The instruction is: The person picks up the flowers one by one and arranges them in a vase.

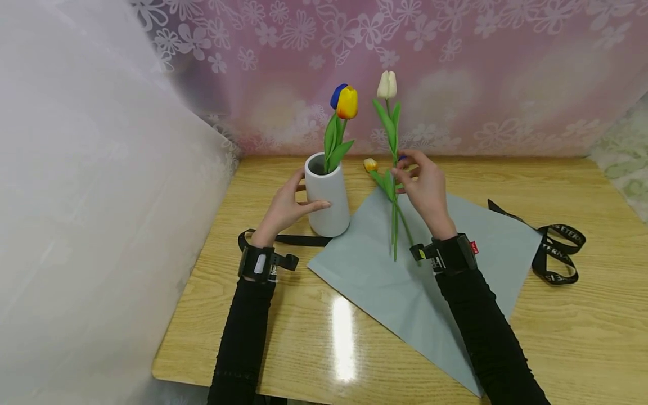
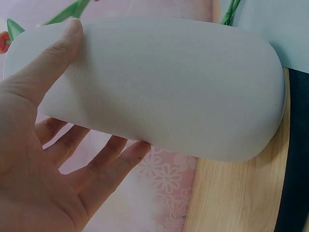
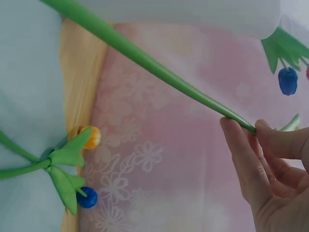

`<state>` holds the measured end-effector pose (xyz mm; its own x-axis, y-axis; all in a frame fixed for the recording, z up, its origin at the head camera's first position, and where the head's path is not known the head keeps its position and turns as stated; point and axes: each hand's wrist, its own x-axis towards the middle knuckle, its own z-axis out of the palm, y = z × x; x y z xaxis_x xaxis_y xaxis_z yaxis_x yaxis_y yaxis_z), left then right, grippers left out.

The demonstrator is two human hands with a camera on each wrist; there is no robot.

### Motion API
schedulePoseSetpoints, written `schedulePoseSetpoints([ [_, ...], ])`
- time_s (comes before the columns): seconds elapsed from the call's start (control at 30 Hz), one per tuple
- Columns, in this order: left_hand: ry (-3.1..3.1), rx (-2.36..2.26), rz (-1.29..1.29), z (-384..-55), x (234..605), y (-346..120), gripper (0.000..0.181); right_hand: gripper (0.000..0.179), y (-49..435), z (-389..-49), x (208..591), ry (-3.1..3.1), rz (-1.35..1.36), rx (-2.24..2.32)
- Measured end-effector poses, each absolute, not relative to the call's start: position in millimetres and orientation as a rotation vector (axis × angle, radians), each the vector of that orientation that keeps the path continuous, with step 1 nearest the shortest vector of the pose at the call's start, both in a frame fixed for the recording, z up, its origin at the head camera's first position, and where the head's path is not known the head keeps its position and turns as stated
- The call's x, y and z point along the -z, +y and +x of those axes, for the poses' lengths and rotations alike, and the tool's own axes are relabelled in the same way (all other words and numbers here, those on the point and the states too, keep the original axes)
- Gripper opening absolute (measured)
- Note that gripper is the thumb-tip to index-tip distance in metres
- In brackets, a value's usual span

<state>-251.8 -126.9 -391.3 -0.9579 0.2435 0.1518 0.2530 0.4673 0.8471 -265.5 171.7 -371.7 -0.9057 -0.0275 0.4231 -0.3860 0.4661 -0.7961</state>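
My left hand (image 1: 286, 208) holds a white vase (image 1: 328, 205) by its left side, thumb across the front and fingers behind. The vase stands upright on the table. A yellow tulip (image 1: 347, 102) and a blue tulip (image 1: 336, 97) rise from its mouth. To the right of the vase, my right hand (image 1: 425, 183) pinches the green stem of a white tulip (image 1: 387, 85) between thumb and fingers. That flower is upright, its stem (image 3: 159, 75) hanging down over the paper. Beneath lie an orange-yellow tulip (image 3: 91, 137) and another blue tulip (image 3: 87, 197), stems on the paper.
Grey-blue wrapping paper (image 1: 379, 287) lies on the wooden table (image 1: 293, 320). Black printed ribbon (image 1: 562, 230) curls at the paper's right, and a black strip (image 1: 301, 241) lies by the vase's base. A pink floral curtain (image 1: 304, 50) hangs behind; a white sheet (image 1: 91, 197) borders the left.
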Motion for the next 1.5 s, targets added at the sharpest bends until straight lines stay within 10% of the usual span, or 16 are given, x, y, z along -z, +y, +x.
schedulePoseSetpoints([
  [1.5,-2.673,1.549,-0.481,-248,389,-127,0.089,0.034,80,-248,259,-1.547,0.689,-1.635],
])
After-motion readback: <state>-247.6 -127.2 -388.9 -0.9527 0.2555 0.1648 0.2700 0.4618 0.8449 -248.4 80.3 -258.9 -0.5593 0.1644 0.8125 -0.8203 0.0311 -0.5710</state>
